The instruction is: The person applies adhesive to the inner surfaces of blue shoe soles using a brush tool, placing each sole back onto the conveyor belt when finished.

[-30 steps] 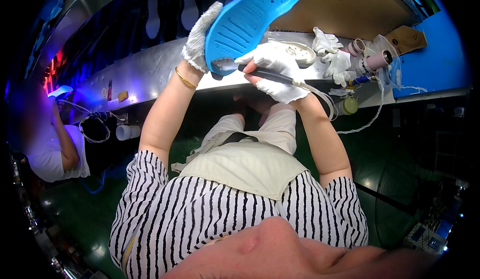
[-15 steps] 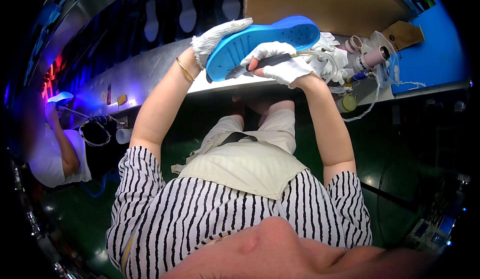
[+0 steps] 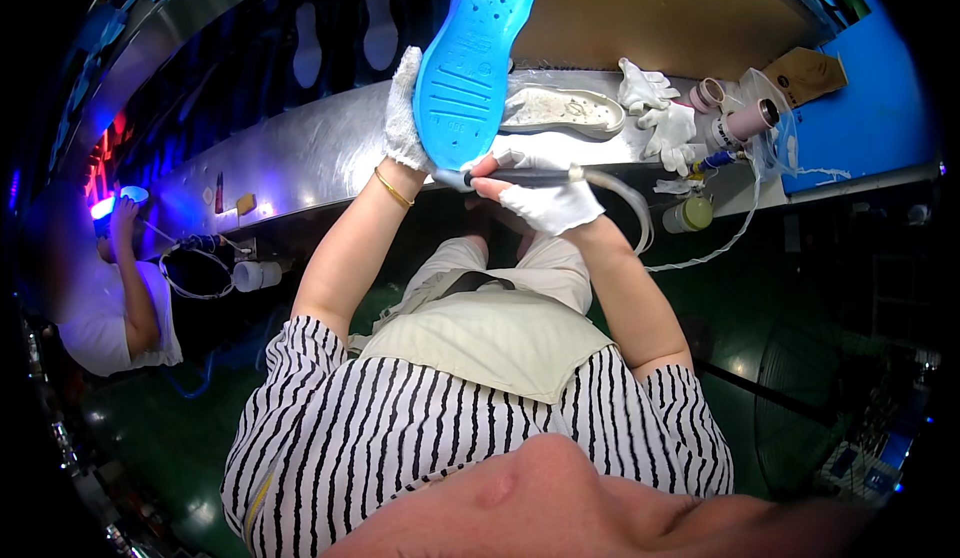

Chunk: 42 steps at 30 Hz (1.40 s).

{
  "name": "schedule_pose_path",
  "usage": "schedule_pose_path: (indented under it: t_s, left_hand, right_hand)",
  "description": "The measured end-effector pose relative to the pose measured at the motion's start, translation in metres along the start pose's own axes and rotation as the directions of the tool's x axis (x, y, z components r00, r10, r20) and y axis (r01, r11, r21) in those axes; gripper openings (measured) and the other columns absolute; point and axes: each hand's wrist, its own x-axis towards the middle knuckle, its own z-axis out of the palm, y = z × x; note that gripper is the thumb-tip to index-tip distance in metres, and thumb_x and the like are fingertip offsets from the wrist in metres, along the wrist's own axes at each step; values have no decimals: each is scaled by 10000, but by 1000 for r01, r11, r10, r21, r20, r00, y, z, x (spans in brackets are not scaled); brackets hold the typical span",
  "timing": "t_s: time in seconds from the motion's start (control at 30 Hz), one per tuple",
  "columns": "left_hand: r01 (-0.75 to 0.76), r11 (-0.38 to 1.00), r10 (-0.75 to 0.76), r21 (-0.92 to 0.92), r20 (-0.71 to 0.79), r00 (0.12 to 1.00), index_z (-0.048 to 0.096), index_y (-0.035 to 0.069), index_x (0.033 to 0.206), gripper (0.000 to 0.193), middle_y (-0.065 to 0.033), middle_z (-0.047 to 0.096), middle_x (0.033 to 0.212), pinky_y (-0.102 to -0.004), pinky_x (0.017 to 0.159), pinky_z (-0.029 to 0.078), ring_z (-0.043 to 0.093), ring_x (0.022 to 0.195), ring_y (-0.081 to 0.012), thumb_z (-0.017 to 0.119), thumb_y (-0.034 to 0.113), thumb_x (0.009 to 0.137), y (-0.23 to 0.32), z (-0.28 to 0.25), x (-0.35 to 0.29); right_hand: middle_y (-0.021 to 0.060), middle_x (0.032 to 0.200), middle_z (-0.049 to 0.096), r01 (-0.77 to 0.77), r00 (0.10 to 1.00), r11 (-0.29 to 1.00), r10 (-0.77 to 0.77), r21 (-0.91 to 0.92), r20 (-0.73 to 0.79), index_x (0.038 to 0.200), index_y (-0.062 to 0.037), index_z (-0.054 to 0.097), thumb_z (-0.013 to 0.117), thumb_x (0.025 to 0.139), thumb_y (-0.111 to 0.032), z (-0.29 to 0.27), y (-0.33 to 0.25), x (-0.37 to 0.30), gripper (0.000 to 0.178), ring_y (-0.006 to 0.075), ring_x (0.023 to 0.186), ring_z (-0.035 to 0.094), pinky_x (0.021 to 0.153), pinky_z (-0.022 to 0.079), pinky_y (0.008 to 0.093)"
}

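In a white knit glove, my left hand (image 3: 403,118) grips a bright blue shoe sole (image 3: 465,88) by its left edge. The sole stands nearly upright, its hollow, ribbed side facing me and its toe end cut off by the top of the picture. My right hand (image 3: 545,198), with thumb and fingertip bare beyond a white glove, pinches a black-handled brush (image 3: 525,176). The brush tip is at the sole's lower heel edge; whether it touches is hard to tell. From the brush's rear end a clear hose (image 3: 630,198) curves down.
On the metal bench (image 3: 320,133), a white sole (image 3: 565,111) lies beside white gloves (image 3: 665,128). Farther right are a pink bottle (image 3: 752,115) and a green-lidded jar (image 3: 690,214). A brown board (image 3: 640,18) stands behind. Another person (image 3: 120,308) works at far left.
The blue sole has swung from slanting sideways to nearly upright, uncovering the white sole behind it. My right hand has shifted lower, bringing the brush from the sole's side to its heel edge.
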Motion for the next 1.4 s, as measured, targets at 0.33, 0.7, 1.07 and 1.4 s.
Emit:
schedule_pose_path:
  t_s: [0.33, 0.7, 1.07, 1.4]
  left_hand:
    - [-98, 995, 99, 9, -133, 986, 388, 29, 1333, 725, -191, 492, 1268, -444, 953, 431, 537, 1090, -328, 384, 583, 864, -20, 6, -10]
    - [-203, 970, 233, 136, -269, 935, 463, 43, 1250, 597, -151, 551, 1164, -400, 909, 465, 563, 1020, -273, 468, 502, 868, -37, 8, -3]
    - [11, 998, 0, 56, -181, 984, 417, 38, 1303, 663, -176, 560, 1159, -426, 871, 497, 590, 1008, -305, 373, 562, 899, -35, 37, -6]
    - [-45, 949, 124, 311, -241, 963, 445, 19, 1266, 642, -173, 578, 1120, -388, 838, 519, 611, 959, -266, 407, 545, 899, -5, 34, 3]
  right_hand:
    - [85, 766, 637, 308, 924, 900, -361, -310, -130, 829, -23, 650, 721, 723, -11, 7, -11, 11, 128, 145, 702, 618, 633, 491, 255]
    - [78, 676, 612, 369, 755, 817, -542, -444, -369, 780, -13, 648, 739, 689, -43, 3, -4, 42, 132, 151, 613, 615, 578, 483, 270]
    - [51, 774, 642, 196, 787, 976, -96, 99, -609, 857, -18, 647, 676, 780, 0, -67, 17, 82, 84, 98, 640, 596, 613, 480, 219]
    - [109, 862, 639, 431, 857, 785, -511, -444, -70, 823, -41, 629, 682, 664, 73, -70, -10, 61, 203, 226, 803, 631, 730, 498, 294]
